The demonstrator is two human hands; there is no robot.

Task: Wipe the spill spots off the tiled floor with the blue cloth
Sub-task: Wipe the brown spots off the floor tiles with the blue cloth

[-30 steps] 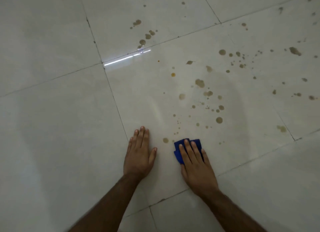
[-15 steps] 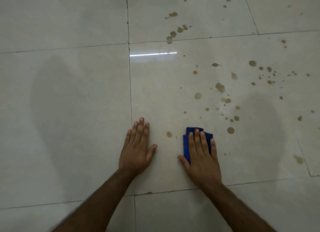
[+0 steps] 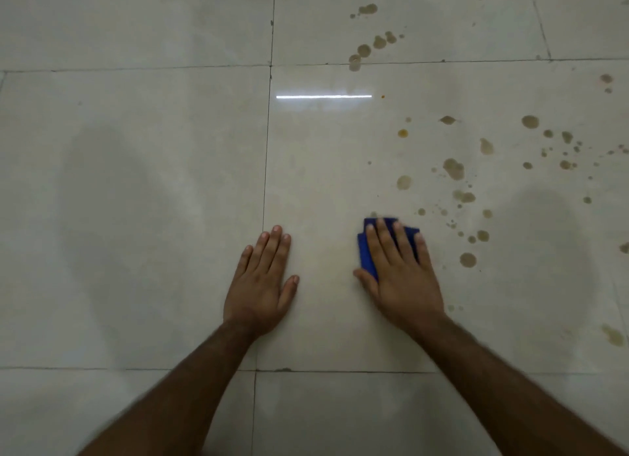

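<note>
My right hand (image 3: 401, 271) lies flat with straight fingers on the folded blue cloth (image 3: 367, 251), pressing it onto the pale tiled floor (image 3: 170, 217). Most of the cloth is hidden under the hand. My left hand (image 3: 262, 282) rests flat on the floor to the left, fingers together, holding nothing. Several brown spill spots (image 3: 453, 168) lie ahead and to the right of the cloth; one round spot (image 3: 468, 260) sits just right of my right hand. A small spot (image 3: 373, 214) shows at the cloth's far edge. The tile between my hands shows no spot.
More brown spots (image 3: 363, 50) cross the grout line (image 3: 408, 62) further ahead, and a smear (image 3: 612, 334) lies at the right edge. A bright light reflection (image 3: 323, 97) streaks the tile ahead. Dark shadows fall on the floor left and right.
The spot that lay between my hands is gone. My right hand has slid the cloth slightly forward. The camera has turned, so the tile lines now run straighter.
</note>
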